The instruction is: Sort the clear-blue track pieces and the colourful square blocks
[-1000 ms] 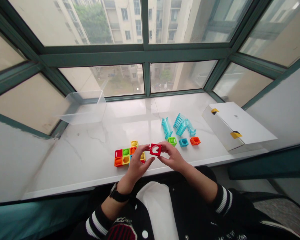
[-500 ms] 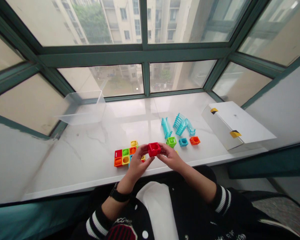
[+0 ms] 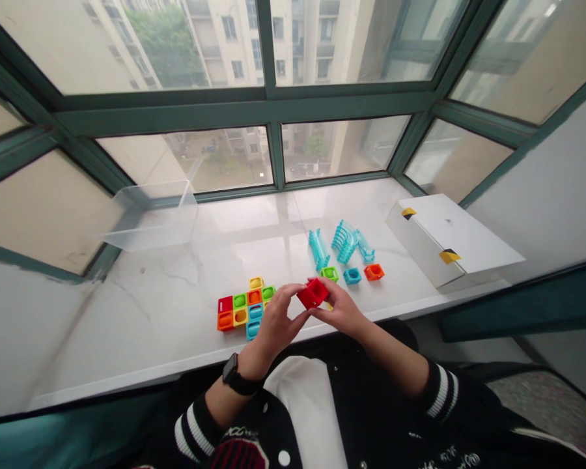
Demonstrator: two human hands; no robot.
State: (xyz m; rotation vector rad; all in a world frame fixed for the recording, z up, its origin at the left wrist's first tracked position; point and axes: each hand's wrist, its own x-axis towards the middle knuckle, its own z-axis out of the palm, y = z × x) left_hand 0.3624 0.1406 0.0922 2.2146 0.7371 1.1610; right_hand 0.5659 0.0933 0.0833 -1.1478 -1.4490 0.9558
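Rotation tilts the red cube block (image 3: 313, 294) from its earlier face-on pose, yet the left hand (image 3: 276, 319) and right hand (image 3: 344, 309) keep it pinched above the white windowsill (image 3: 176, 286), apart from the block cluster (image 3: 247, 309).

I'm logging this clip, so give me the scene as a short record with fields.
Left hand: holding red block, left side
Right hand: holding red block, right side
Beside left hand: grouped multicoloured blocks
Beyond right hand: green block, blue block, orange block
Farther back: ribbed turquoise pieces
Far left: clear container
Far right: white box
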